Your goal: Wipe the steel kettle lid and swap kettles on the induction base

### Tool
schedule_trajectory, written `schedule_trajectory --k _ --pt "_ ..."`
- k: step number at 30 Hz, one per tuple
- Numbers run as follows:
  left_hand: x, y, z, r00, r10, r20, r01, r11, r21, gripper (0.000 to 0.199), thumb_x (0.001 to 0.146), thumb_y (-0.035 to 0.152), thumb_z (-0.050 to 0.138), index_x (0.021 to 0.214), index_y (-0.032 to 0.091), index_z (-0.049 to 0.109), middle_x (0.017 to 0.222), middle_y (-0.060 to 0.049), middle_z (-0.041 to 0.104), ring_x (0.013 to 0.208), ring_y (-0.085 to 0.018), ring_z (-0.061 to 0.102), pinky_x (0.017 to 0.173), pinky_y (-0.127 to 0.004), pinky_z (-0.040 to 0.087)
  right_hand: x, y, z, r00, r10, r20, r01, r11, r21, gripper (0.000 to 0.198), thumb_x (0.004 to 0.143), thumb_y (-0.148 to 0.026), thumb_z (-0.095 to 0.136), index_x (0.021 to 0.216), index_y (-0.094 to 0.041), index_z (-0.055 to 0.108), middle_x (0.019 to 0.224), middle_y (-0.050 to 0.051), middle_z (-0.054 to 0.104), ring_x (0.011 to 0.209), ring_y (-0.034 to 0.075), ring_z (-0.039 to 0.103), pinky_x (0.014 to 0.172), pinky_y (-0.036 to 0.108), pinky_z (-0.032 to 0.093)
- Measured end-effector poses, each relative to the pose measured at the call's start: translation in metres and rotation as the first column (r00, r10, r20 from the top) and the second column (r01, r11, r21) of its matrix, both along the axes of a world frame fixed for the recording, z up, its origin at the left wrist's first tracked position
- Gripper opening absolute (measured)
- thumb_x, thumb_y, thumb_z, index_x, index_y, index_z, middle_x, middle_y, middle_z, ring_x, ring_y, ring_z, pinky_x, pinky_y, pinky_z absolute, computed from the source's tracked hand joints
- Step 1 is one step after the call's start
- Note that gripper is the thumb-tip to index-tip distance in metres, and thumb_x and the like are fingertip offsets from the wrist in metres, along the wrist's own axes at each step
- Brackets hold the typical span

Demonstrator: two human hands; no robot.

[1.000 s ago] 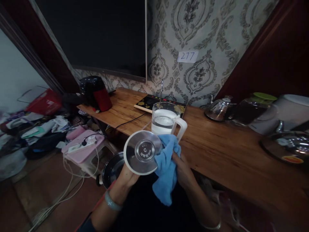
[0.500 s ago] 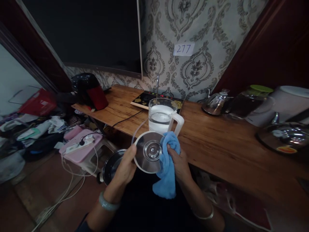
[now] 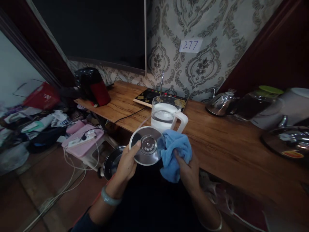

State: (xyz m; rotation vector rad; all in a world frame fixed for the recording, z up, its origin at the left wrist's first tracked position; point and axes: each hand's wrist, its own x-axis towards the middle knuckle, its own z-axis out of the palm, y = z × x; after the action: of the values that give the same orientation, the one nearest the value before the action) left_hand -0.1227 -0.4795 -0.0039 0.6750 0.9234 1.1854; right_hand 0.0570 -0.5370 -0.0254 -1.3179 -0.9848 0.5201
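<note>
Your left hand (image 3: 126,162) is gripping the round metal lid (image 3: 146,150) by its left edge, with the thumb lying on its face, and you are holding it tilted in front of your body, just below the table edge. Your right hand (image 3: 189,170) is closed around the blue cloth (image 3: 174,153), and the cloth is touching the right edge of the lid. A pale green bangle (image 3: 109,199) is sitting on your left wrist.

Just behind the lid, the glass kettle with a white handle (image 3: 166,116) is standing on the wooden table (image 3: 224,145), with water inside. Behind it, a black induction cooker (image 3: 154,96) is lying near the wall. To the right, a glass teapot (image 3: 220,103) is standing. Far left on the table, a black and red appliance (image 3: 91,86) is standing. Below your left hand, a dark pot lid (image 3: 112,161) is lying, near a pink stool (image 3: 82,145).
</note>
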Motion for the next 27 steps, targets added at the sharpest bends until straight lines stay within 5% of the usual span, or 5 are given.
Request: schedule_trajectory --k 3,7,12,17,27 --pt "0.004 -0.001 -0.002 1.0 0.025 -0.019 -0.023 0.996 0.086 0.047 0.067 0.045 0.088 0.097 0.012 0.075 0.079 -0.006 0.077 0.075 -0.022 0.072 0.072 -0.031 0.058 -0.002 -0.006 0.001 0.896 0.04 0.442 -0.118 0.982 0.15 0.045 0.084 -0.033 0.065 0.129 -0.029 0.064 0.133 0.008 0.06 0.119 0.034 0.061 0.097 0.053 0.053" --pt "0.006 -0.005 -0.006 0.99 0.049 -0.131 -0.019 0.975 0.222 0.037 0.074 0.044 0.083 0.095 0.014 0.076 0.083 -0.004 0.076 0.076 -0.019 0.068 0.074 -0.028 0.055 -0.013 -0.003 0.002 0.678 0.124 0.725 -0.207 0.978 0.025 0.054 0.083 -0.022 0.06 0.136 -0.031 0.061 0.137 0.011 0.051 0.119 0.035 0.057 0.092 0.051 0.056" --pt "0.002 -0.011 -0.006 0.952 0.175 -0.25 -0.081 0.935 0.346 0.027 0.078 0.04 0.08 0.092 0.017 0.077 0.082 -0.002 0.073 0.081 -0.02 0.066 0.074 -0.027 0.052 -0.025 0.002 0.005 0.636 0.214 0.741 -0.223 0.971 -0.088 0.045 0.084 -0.017 0.057 0.127 -0.025 0.067 0.127 0.013 0.05 0.113 0.033 0.055 0.09 0.051 0.055" --pt "0.005 -0.01 0.003 0.918 0.225 -0.327 -0.075 0.907 0.415 0.026 0.078 0.04 0.08 0.094 0.02 0.077 0.076 0.0 0.07 0.076 -0.02 0.063 0.071 -0.027 0.05 -0.03 0.009 -0.001 0.683 0.261 0.682 -0.347 0.938 -0.012 0.063 0.078 -0.016 0.059 0.14 -0.025 0.057 0.126 0.012 0.045 0.115 0.031 0.054 0.092 0.048 0.055" --pt "0.008 -0.01 -0.001 0.913 0.22 -0.344 -0.058 0.904 0.424 0.027 0.078 0.037 0.079 0.099 0.02 0.078 0.087 -0.002 0.073 0.086 -0.021 0.064 0.083 -0.028 0.049 -0.034 0.006 0.013 0.583 0.318 0.748 -0.144 0.946 -0.289 0.07 0.074 -0.015 0.063 0.144 -0.017 0.054 0.119 0.018 0.058 0.107 0.036 0.058 0.087 0.052 0.057"
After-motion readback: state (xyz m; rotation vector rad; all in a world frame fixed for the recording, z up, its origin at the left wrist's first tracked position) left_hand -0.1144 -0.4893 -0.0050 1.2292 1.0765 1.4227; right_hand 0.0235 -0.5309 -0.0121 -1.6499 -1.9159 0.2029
